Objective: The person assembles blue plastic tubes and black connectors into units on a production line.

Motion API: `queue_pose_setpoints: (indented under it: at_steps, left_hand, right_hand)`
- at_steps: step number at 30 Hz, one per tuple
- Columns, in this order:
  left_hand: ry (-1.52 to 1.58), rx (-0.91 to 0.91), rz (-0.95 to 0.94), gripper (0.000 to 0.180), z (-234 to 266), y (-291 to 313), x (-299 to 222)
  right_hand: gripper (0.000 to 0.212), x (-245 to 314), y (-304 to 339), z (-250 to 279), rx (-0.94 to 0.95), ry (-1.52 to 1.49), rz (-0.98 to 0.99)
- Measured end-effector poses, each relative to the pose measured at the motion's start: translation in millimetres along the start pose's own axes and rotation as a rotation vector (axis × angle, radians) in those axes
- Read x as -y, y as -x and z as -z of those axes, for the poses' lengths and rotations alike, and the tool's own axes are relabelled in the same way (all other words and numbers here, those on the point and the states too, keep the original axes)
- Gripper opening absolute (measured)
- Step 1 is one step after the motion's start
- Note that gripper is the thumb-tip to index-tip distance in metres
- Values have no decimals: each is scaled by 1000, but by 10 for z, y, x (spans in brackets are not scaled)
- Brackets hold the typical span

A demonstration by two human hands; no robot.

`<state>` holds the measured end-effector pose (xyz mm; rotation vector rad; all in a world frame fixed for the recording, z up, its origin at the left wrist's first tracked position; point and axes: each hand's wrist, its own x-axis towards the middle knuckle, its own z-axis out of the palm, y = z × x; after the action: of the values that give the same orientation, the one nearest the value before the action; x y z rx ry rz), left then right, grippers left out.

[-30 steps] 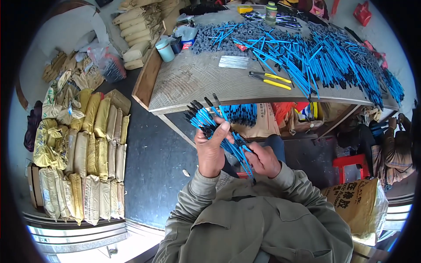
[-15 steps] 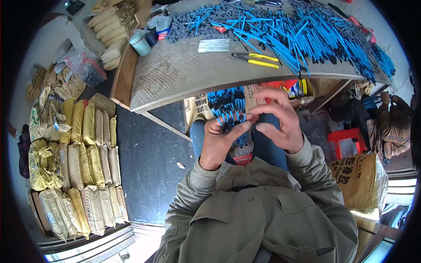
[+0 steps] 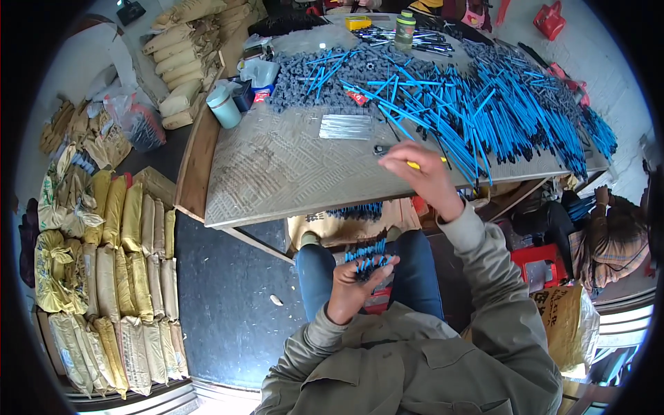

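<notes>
The left hand (image 3: 351, 290) is closed around a bundle of blue rods (image 3: 366, 252) with black tips; the thumb lies across the near side of the bundle. The bundle is in front of and below the front edge of the bench (image 3: 277, 169), above the person's lap, between the knees.

The right hand (image 3: 420, 169) is over the bench top near the middle of the front edge, fingers extended and slightly curled. It partly covers the yellow-handled pincers (image 3: 413, 165), whose metal head points toward the left end of the bench. Whether the hand touches or grips the pincers cannot be told.

A flat stack of silver strips (image 3: 344, 127) lies behind the pincers, toward the left end. A large pile of blue rods (image 3: 515, 114) extends to the right end. Grey fittings (image 3: 301, 86) cover the rear left area. A turquoise cup (image 3: 224, 108) stands near the left edge, just inside the wooden end board (image 3: 195, 159).
</notes>
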<state>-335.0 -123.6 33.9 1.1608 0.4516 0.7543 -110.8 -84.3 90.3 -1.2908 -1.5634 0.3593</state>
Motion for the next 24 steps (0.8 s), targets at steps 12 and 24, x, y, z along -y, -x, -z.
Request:
queue_pose_setpoints:
  at_steps: [12, 24]
  left_hand:
    - [88, -4, 99, 17, 424, -332, 291]
    - [119, -33, 202, 13, 678, -514, 265]
  right_hand:
    - [17, -1650, -1873, -12, 267, 1228, -212]
    - [27, -1868, -2150, -45, 166, 1203, -246]
